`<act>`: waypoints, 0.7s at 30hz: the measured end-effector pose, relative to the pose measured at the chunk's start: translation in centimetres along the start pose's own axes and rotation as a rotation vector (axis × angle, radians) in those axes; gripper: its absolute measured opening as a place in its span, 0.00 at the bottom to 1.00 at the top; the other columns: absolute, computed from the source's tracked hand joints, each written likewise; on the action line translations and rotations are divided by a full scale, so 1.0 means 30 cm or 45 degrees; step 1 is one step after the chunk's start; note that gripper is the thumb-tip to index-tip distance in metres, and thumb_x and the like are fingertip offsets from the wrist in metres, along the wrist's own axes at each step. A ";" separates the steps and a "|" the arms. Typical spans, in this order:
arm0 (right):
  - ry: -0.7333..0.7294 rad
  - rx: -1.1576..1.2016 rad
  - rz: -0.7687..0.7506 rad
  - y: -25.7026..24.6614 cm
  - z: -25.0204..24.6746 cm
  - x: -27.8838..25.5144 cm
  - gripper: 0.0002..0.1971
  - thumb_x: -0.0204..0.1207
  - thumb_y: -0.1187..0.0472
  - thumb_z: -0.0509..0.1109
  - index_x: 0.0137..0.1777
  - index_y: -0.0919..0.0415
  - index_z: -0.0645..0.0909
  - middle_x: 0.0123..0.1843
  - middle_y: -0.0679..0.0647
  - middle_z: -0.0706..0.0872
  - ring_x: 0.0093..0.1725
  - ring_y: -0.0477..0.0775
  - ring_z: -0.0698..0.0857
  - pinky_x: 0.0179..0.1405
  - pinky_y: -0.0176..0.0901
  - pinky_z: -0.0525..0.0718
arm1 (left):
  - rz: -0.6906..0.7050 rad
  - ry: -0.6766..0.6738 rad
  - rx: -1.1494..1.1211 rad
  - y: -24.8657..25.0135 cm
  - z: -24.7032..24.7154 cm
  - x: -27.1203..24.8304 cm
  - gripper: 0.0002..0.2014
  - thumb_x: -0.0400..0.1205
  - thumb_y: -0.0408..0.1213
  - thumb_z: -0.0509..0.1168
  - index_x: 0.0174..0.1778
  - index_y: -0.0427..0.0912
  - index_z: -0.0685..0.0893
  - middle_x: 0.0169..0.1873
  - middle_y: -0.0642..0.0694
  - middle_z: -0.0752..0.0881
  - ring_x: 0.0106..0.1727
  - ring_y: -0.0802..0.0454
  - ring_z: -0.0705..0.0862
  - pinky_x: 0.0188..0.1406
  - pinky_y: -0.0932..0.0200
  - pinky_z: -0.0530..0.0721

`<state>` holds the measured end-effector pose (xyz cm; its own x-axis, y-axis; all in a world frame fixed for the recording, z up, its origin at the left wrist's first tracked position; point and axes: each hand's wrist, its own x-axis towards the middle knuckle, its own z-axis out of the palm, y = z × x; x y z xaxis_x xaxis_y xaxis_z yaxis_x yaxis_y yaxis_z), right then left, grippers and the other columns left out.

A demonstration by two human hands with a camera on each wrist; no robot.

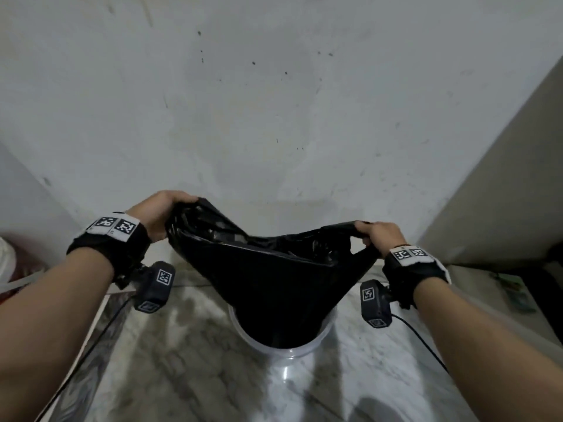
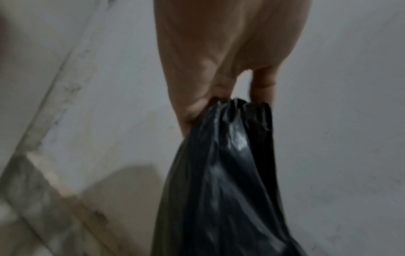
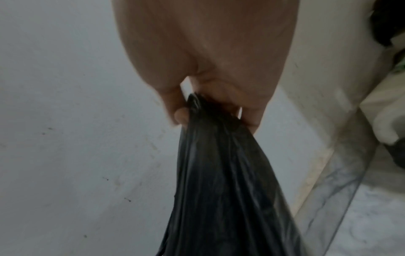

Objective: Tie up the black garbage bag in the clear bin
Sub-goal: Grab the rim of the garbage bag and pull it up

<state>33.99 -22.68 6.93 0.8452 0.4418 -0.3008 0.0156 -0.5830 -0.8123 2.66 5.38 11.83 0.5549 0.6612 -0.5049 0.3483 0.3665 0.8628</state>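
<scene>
The black garbage bag (image 1: 274,278) rises out of the clear bin (image 1: 283,345), which stands on the marble floor. Its mouth is pulled up and stretched wide between my hands. My left hand (image 1: 164,214) grips the bunched left edge of the bag (image 2: 230,155); the left hand (image 2: 219,83) has its fingers curled round the plastic. My right hand (image 1: 377,236) grips the right handle loop of the bag (image 3: 219,173), and the right hand (image 3: 208,97) pinches the gathered plastic. The bag's lower part is hidden inside the bin.
A stained grey wall (image 1: 274,102) stands close behind the bin. A beige panel (image 1: 502,178) rises at the right, with a dark thing at its foot. Something red and white (image 1: 12,263) sits at the far left. Cables run from the wrist cameras.
</scene>
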 end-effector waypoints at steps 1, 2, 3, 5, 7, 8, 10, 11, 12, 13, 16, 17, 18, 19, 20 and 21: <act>-0.094 -0.047 0.005 -0.005 -0.008 -0.017 0.06 0.69 0.58 0.74 0.35 0.60 0.83 0.29 0.56 0.82 0.32 0.55 0.80 0.35 0.44 0.76 | -0.073 -0.064 0.190 0.004 -0.004 -0.010 0.12 0.78 0.36 0.64 0.47 0.31 0.88 0.37 0.37 0.93 0.34 0.44 0.91 0.36 0.56 0.90; -0.162 -0.124 -0.015 -0.008 -0.019 -0.029 0.06 0.69 0.59 0.75 0.39 0.61 0.84 0.30 0.55 0.82 0.31 0.53 0.79 0.33 0.42 0.74 | -0.124 -0.069 0.410 0.014 -0.012 -0.017 0.15 0.76 0.36 0.69 0.52 0.27 0.87 0.44 0.33 0.92 0.40 0.39 0.91 0.44 0.49 0.90; -0.200 -0.237 -0.042 -0.011 -0.034 -0.032 0.06 0.69 0.60 0.76 0.39 0.63 0.85 0.29 0.54 0.82 0.30 0.52 0.79 0.31 0.41 0.73 | -0.144 -0.021 0.650 0.032 -0.018 -0.025 0.18 0.73 0.37 0.72 0.52 0.26 0.87 0.47 0.30 0.91 0.45 0.35 0.91 0.50 0.43 0.88; -0.221 -0.442 -0.055 -0.028 -0.075 -0.045 0.09 0.70 0.59 0.75 0.34 0.64 0.85 0.26 0.55 0.82 0.27 0.55 0.78 0.29 0.41 0.73 | -0.102 0.144 1.067 0.081 -0.024 -0.060 0.16 0.73 0.37 0.74 0.45 0.25 0.87 0.41 0.30 0.89 0.42 0.33 0.89 0.45 0.40 0.88; -0.277 -0.524 -0.007 -0.045 -0.116 -0.064 0.11 0.69 0.58 0.74 0.30 0.64 0.85 0.23 0.55 0.81 0.26 0.56 0.77 0.29 0.41 0.74 | -0.027 0.237 1.161 0.118 -0.023 -0.099 0.11 0.76 0.34 0.70 0.43 0.27 0.85 0.37 0.32 0.85 0.38 0.36 0.84 0.41 0.43 0.87; -0.336 -0.489 0.036 -0.049 -0.135 -0.076 0.11 0.69 0.57 0.74 0.30 0.62 0.85 0.22 0.54 0.81 0.27 0.55 0.77 0.30 0.41 0.74 | 0.020 0.244 1.116 0.129 -0.028 -0.111 0.10 0.78 0.34 0.68 0.45 0.28 0.85 0.39 0.32 0.85 0.40 0.38 0.83 0.44 0.42 0.87; -0.455 -0.307 0.088 -0.057 -0.165 -0.104 0.09 0.68 0.58 0.73 0.29 0.59 0.83 0.23 0.52 0.81 0.29 0.52 0.78 0.35 0.42 0.75 | 0.151 0.207 0.839 0.136 -0.038 -0.141 0.07 0.80 0.34 0.65 0.49 0.33 0.84 0.47 0.33 0.87 0.44 0.40 0.84 0.48 0.43 0.86; -0.501 -0.213 0.082 -0.058 -0.177 -0.119 0.10 0.68 0.59 0.73 0.27 0.57 0.82 0.24 0.52 0.81 0.30 0.52 0.78 0.37 0.43 0.75 | 0.201 0.146 0.617 0.133 -0.039 -0.165 0.07 0.81 0.34 0.64 0.49 0.36 0.84 0.49 0.35 0.89 0.44 0.42 0.86 0.47 0.47 0.84; -0.539 -0.142 0.062 -0.056 -0.188 -0.129 0.12 0.69 0.60 0.72 0.24 0.57 0.82 0.25 0.53 0.82 0.31 0.52 0.78 0.39 0.45 0.75 | 0.219 0.065 0.363 0.126 -0.039 -0.183 0.06 0.81 0.35 0.62 0.49 0.38 0.83 0.48 0.37 0.91 0.42 0.45 0.89 0.46 0.50 0.82; -0.568 -0.094 0.045 -0.053 -0.195 -0.138 0.14 0.69 0.60 0.72 0.22 0.57 0.82 0.26 0.54 0.82 0.31 0.52 0.78 0.41 0.45 0.75 | 0.217 0.004 0.146 0.120 -0.037 -0.203 0.06 0.82 0.35 0.61 0.46 0.39 0.82 0.44 0.40 0.92 0.40 0.47 0.91 0.47 0.53 0.81; -0.603 -0.114 0.041 -0.056 -0.210 -0.176 0.14 0.70 0.59 0.72 0.23 0.58 0.81 0.25 0.56 0.81 0.28 0.52 0.77 0.40 0.44 0.75 | 0.211 -0.066 0.090 0.090 -0.022 -0.231 0.08 0.78 0.38 0.65 0.33 0.42 0.77 0.27 0.44 0.82 0.28 0.49 0.86 0.42 0.54 0.78; -0.589 -0.215 0.022 -0.059 -0.216 -0.184 0.15 0.70 0.58 0.73 0.22 0.57 0.80 0.23 0.54 0.80 0.26 0.50 0.75 0.35 0.41 0.73 | 0.213 -0.058 0.244 0.084 -0.021 -0.235 0.11 0.75 0.38 0.68 0.29 0.42 0.76 0.24 0.45 0.78 0.26 0.50 0.83 0.38 0.55 0.75; -0.558 -0.305 -0.025 -0.063 -0.220 -0.188 0.17 0.70 0.56 0.74 0.20 0.57 0.79 0.21 0.53 0.79 0.24 0.49 0.73 0.30 0.39 0.71 | 0.204 -0.024 0.410 0.085 -0.027 -0.236 0.12 0.74 0.37 0.70 0.27 0.41 0.76 0.22 0.45 0.76 0.25 0.49 0.79 0.34 0.55 0.73; -0.503 -0.349 -0.070 -0.067 -0.223 -0.188 0.18 0.69 0.55 0.74 0.19 0.57 0.79 0.20 0.51 0.78 0.23 0.48 0.72 0.27 0.39 0.69 | 0.185 0.010 0.561 0.092 -0.034 -0.240 0.12 0.74 0.36 0.71 0.28 0.39 0.76 0.20 0.43 0.76 0.24 0.48 0.77 0.33 0.56 0.72; -0.456 -0.348 -0.099 -0.065 -0.225 -0.181 0.18 0.69 0.54 0.75 0.20 0.57 0.78 0.20 0.50 0.78 0.24 0.49 0.71 0.26 0.39 0.68 | 0.169 0.058 0.708 0.101 -0.042 -0.241 0.12 0.74 0.34 0.72 0.28 0.36 0.78 0.20 0.41 0.77 0.23 0.47 0.77 0.32 0.57 0.73; -0.435 -0.362 -0.101 -0.066 -0.225 -0.178 0.17 0.68 0.53 0.75 0.21 0.57 0.79 0.21 0.50 0.78 0.25 0.50 0.71 0.26 0.39 0.68 | 0.144 0.119 0.860 0.112 -0.047 -0.241 0.12 0.74 0.33 0.73 0.28 0.34 0.79 0.18 0.40 0.78 0.22 0.46 0.78 0.33 0.57 0.75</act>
<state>33.06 -28.49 13.53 0.6110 0.6646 -0.4301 0.2597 -0.6815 -0.6842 -1.26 2.75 18.44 0.5587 0.7362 -0.3819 0.7030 -0.1760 0.6891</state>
